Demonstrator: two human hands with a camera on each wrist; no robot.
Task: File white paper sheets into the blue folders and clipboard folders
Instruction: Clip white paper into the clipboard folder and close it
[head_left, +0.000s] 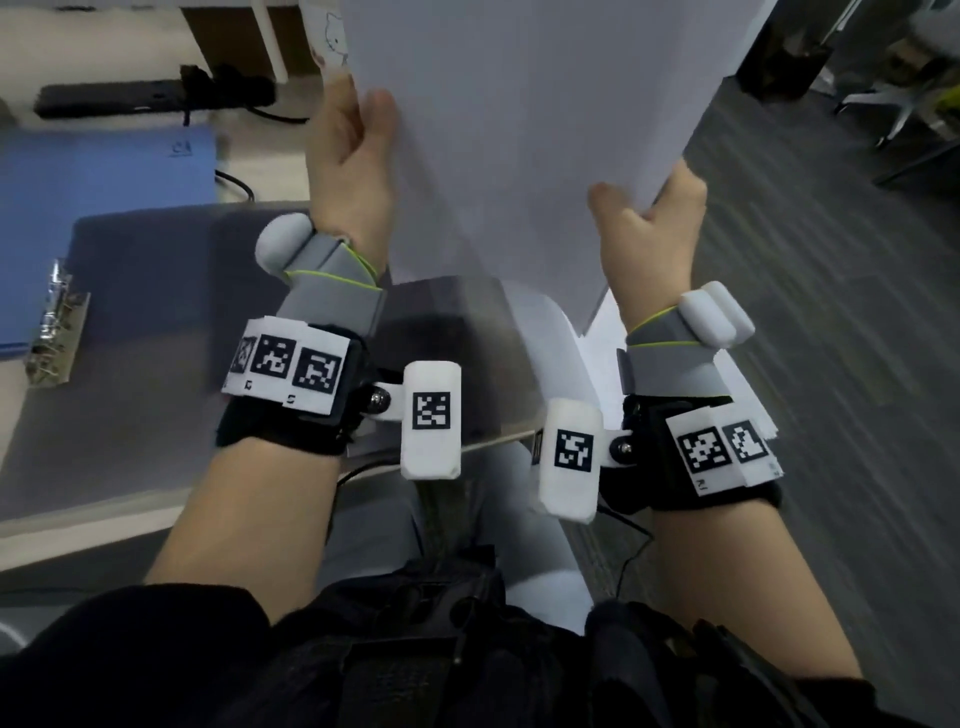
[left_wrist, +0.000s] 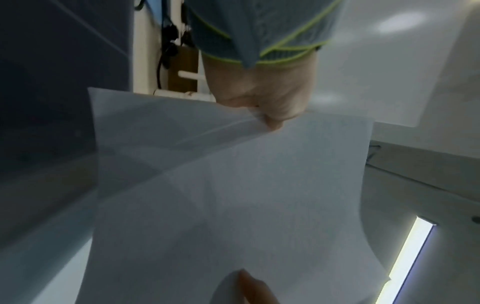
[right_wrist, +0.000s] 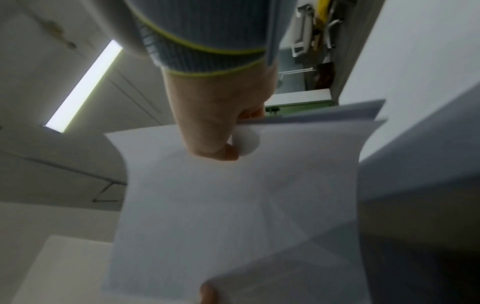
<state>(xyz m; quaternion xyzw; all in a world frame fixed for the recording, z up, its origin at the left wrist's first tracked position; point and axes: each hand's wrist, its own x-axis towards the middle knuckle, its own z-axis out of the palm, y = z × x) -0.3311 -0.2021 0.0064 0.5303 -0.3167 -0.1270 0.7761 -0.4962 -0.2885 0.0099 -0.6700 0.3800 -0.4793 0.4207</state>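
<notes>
I hold a stack of white paper sheets (head_left: 524, 135) upright in front of me, above the table's right end. My left hand (head_left: 353, 156) grips the stack's left edge, thumb on the near face. My right hand (head_left: 649, 218) grips its right edge the same way. In the left wrist view the left hand (left_wrist: 267, 109) pinches the sheets (left_wrist: 233, 195); in the right wrist view the right hand (right_wrist: 221, 131) pinches the sheets (right_wrist: 246, 205). A blue folder (head_left: 104, 176) lies at the table's left. On it rests a grey clipboard folder (head_left: 156, 322) with a metal clip (head_left: 54, 332).
More white sheets (head_left: 576, 364) lie below my hands at the table's right edge. A black power strip (head_left: 150, 96) with cables lies at the back left. Grey carpet (head_left: 831, 312) and chair legs (head_left: 883, 104) are to the right. My legs are below the table edge.
</notes>
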